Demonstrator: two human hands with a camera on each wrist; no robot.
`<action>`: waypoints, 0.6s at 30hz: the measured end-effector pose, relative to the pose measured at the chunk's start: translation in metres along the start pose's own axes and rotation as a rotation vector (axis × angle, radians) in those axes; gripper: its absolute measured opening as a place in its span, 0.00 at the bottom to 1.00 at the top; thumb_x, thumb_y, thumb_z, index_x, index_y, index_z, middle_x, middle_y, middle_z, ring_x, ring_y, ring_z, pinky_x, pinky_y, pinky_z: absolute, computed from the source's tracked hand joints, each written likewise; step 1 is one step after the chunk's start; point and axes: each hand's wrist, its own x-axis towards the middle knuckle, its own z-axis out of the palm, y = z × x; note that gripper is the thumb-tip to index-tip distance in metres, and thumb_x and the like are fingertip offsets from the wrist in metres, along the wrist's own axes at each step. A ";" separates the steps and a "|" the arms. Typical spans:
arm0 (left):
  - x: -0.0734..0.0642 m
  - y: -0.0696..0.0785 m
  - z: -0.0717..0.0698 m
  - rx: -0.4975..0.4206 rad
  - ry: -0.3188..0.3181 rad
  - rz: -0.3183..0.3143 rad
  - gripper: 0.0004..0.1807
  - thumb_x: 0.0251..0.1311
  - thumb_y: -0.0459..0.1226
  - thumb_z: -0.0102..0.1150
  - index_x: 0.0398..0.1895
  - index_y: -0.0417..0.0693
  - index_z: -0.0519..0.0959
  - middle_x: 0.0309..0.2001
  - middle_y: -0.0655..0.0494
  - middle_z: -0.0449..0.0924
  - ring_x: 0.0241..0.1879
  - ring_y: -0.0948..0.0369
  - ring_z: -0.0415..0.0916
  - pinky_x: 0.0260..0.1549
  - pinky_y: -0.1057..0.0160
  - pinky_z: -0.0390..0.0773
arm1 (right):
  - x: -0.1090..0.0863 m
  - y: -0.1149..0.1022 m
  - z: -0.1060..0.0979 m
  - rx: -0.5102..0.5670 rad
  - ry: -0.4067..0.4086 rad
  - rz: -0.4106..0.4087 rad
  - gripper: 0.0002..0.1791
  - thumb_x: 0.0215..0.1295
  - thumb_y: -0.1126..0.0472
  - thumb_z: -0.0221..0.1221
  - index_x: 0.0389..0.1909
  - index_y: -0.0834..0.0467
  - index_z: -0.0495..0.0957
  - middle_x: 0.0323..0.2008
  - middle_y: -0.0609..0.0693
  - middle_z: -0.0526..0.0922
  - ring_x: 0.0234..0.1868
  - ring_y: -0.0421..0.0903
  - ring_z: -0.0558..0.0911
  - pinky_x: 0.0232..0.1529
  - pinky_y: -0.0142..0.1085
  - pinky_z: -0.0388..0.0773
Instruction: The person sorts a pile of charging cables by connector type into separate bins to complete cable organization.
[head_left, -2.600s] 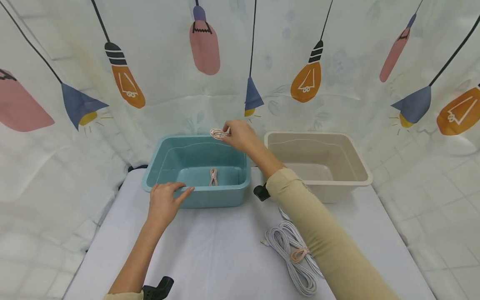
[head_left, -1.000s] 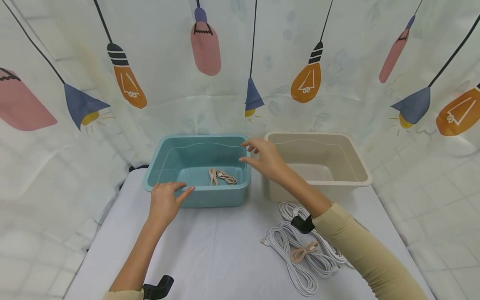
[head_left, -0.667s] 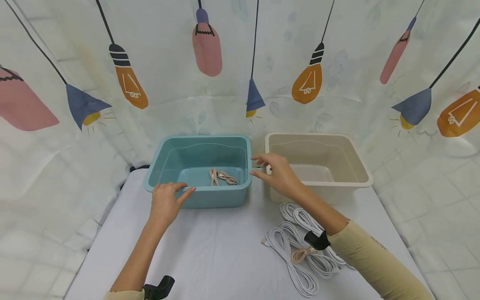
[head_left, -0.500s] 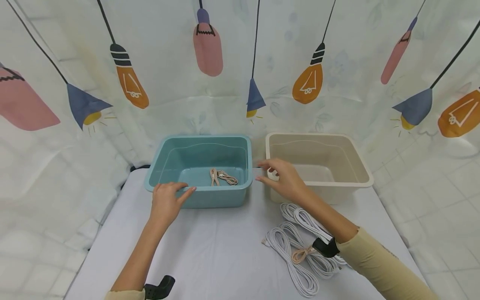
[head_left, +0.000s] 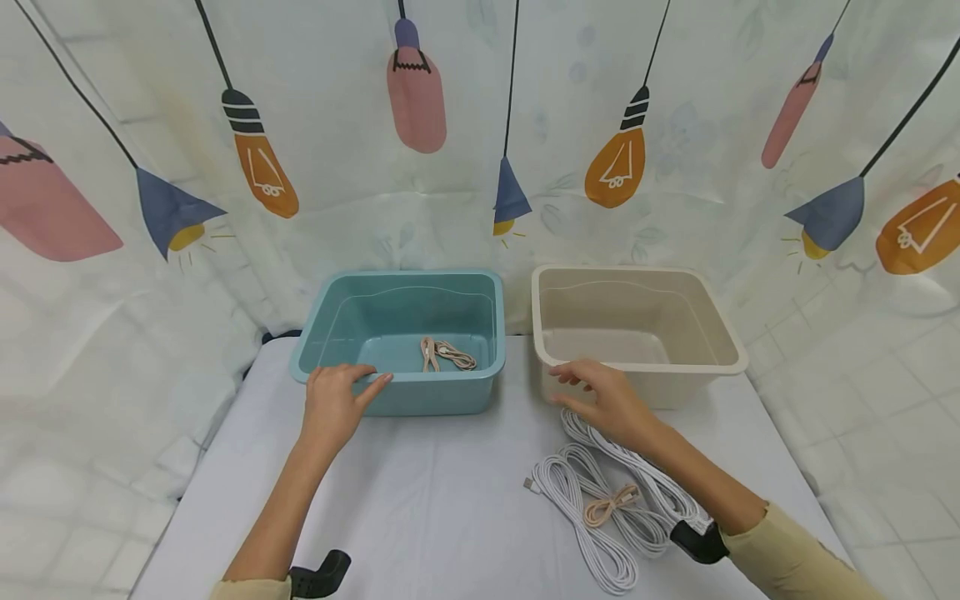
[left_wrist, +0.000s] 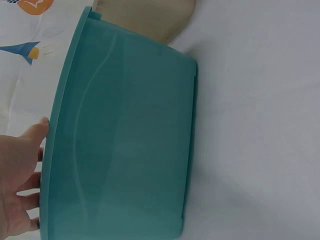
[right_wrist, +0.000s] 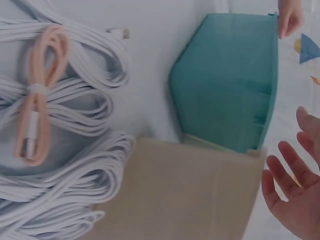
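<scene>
My left hand rests its fingertips on the near rim of a teal plastic bin, fingers loosely spread. Inside that bin lie two small beige cable bundles, side by side on the floor. My right hand holds nothing; its thumb and fingers are apart, in front of a beige bin and above the far end of the coiled white cables. On top of these sits a small peach USB cable, folded and tied at its middle. The right wrist view shows its metal plug.
Both bins stand side by side at the back of a table with a white cloth, a narrow gap between them. Behind them hangs a curtain printed with lamps and bulbs. Black wrist devices are on both forearms.
My right hand let a small cable bundle go into the teal bin, beside the other one. It then drew back right and down towards the white cables. The left hand stayed at the rim.
</scene>
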 end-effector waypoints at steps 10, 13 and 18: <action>-0.001 0.001 -0.001 -0.007 0.004 0.003 0.20 0.68 0.42 0.70 0.49 0.31 0.87 0.46 0.32 0.88 0.51 0.35 0.84 0.68 0.22 0.60 | -0.038 0.029 0.009 -0.019 0.008 -0.080 0.20 0.59 0.67 0.75 0.52 0.61 0.85 0.44 0.50 0.90 0.42 0.50 0.87 0.42 0.41 0.85; -0.001 0.001 -0.001 -0.006 0.004 0.005 0.19 0.68 0.41 0.70 0.49 0.30 0.87 0.45 0.32 0.88 0.51 0.35 0.84 0.67 0.22 0.60 | -0.049 0.037 0.011 -0.009 0.001 -0.108 0.20 0.57 0.69 0.76 0.51 0.62 0.85 0.43 0.51 0.89 0.42 0.49 0.87 0.40 0.42 0.86; -0.002 0.002 -0.001 -0.003 0.003 0.006 0.20 0.68 0.41 0.70 0.49 0.30 0.87 0.45 0.32 0.88 0.50 0.35 0.84 0.67 0.23 0.61 | -0.065 0.048 0.013 -0.015 -0.026 -0.117 0.19 0.58 0.68 0.75 0.50 0.60 0.86 0.44 0.51 0.90 0.41 0.47 0.86 0.39 0.43 0.85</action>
